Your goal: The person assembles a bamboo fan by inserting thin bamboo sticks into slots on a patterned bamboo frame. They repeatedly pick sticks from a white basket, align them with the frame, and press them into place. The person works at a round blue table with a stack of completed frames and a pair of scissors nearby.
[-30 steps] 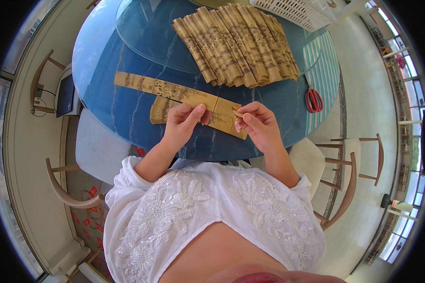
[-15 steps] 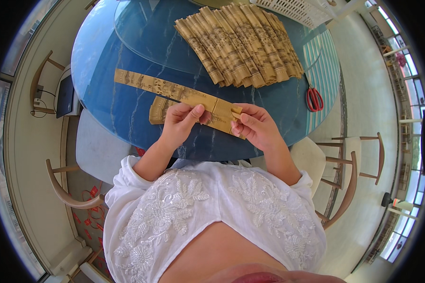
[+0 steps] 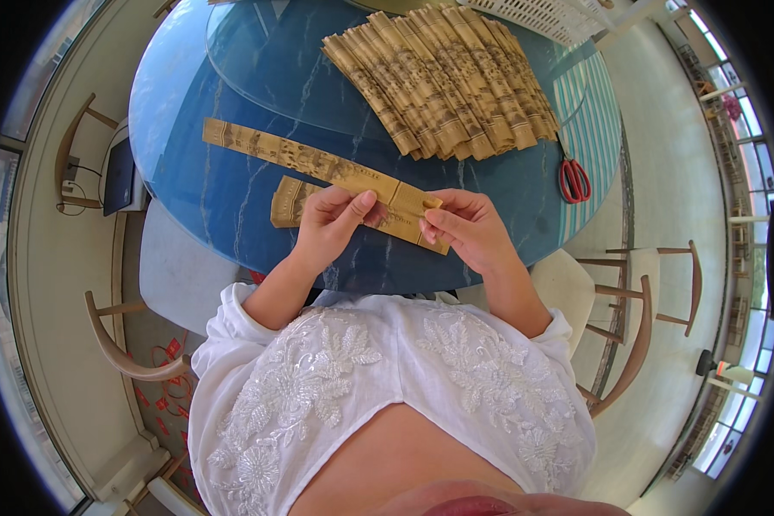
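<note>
Holding: the left hand [image 3: 331,222] and the right hand [image 3: 469,228] both grip the near end of a tan folded fan [image 3: 378,202] just above the near edge of the round blue table [image 3: 224,198]; a long printed slat [image 3: 292,155] runs off from the hands toward the far left

Left fingers: curled over the fan's middle, thumb pressed flat on top, pinning it

Right fingers: thumb and forefinger pinched on the fan's right end, the other fingers curled close beneath; whether they touch the fan I cannot tell

Step in hand: by my reading, the slats are being gathered or aligned at the pivot end; one slat is swung out, the rest lie stacked under the hands

Next move calls for: a steady pin from the left thumb while the right pinch works the end; the thin slats look easy to skew

Stack: a fanned row of like tan fans [image 3: 443,82] lies on the far side, well apart from the hands

Scissors: red-handled scissors [image 3: 574,179] rest right of the hands, untouched

Basket: a white slotted basket [image 3: 546,15] sits at the table's far edge
</note>
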The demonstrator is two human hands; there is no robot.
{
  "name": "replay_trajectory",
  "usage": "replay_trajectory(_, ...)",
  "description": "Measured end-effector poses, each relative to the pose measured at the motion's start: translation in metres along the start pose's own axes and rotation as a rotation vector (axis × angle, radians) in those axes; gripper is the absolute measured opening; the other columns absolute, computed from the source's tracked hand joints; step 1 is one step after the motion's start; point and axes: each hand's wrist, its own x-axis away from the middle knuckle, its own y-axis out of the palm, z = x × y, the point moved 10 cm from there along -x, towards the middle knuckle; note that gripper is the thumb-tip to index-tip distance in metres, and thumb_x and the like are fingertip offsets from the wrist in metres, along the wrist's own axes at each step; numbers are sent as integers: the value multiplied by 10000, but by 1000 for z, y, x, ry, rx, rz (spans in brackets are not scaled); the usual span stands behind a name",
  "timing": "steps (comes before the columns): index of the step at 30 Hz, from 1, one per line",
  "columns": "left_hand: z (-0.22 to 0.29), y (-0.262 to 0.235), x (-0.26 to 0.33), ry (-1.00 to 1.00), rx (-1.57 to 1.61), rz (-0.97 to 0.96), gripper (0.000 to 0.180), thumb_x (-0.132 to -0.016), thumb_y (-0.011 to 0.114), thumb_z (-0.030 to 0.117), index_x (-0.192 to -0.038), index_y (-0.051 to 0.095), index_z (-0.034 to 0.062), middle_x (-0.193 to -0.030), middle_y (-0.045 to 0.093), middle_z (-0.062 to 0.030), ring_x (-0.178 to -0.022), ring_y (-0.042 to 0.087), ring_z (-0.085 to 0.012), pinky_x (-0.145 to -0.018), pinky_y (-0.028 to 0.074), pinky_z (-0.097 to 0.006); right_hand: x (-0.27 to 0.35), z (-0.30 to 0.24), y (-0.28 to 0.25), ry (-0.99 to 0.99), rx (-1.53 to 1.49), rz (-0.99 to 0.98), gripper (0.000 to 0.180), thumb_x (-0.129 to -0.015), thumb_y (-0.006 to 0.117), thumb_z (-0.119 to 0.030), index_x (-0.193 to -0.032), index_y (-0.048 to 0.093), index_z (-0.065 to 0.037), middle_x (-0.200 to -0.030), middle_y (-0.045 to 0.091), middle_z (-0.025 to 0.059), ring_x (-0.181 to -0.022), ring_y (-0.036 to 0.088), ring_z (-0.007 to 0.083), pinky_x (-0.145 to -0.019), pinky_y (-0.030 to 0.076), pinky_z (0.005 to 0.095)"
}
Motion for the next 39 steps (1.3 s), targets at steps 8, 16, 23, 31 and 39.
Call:
replay_trajectory(8,1,-14,-1,-13,167,58,99,-905,583,50,-947,640,-19,-849,658,-74,-736,582,-113,-680,470,-250,-5,-2,-2,-17,209,30,216,-862,630,-29,-1069,630,33,-859,648,71,-725,576,95,-674,474,219)
replay_trajectory(16,-4,-32,-4,-77,182,205,81,-883,586,58,-890,642,-1,-767,632,-52,-706,562,-118,-646,436,-261,20,-104,-36,-574,528,247,257,-908,570,-39,-1155,590,31,-913,641,60,-780,575,78,-704,477,201)
replay_trajectory(23,5,-34,-21,56,237,218,100,-894,574,49,-915,652,-9,-838,649,-77,-718,561,-144,-660,429,-285,53,-191,-200,-690,1257,959,276,-938,485,-48,-1200,567,-26,-1154,613,108,-1081,579,211,-897,470,302)
replay_trajectory(31,14,-22,-27,195,252,285,99,-913,564,63,-931,646,10,-849,652,-85,-696,566,-145,-638,430,-290,21,-150,-216,-405,2039,651,550,-831,494,68,-1350,411,-92,-1290,525,112,-1333,332,320,-1073,311,456)
replay_trajectory(39,15,9,-26,254,204,244,95,-915,556,50,-946,634,5,-850,651,-99,-690,568,-155,-624,437,-290,38,-141,-212,-450,1889,615,670,-786,465,102,-1412,286,-54,-1294,526,109,-1302,381,299,-1080,306,430)
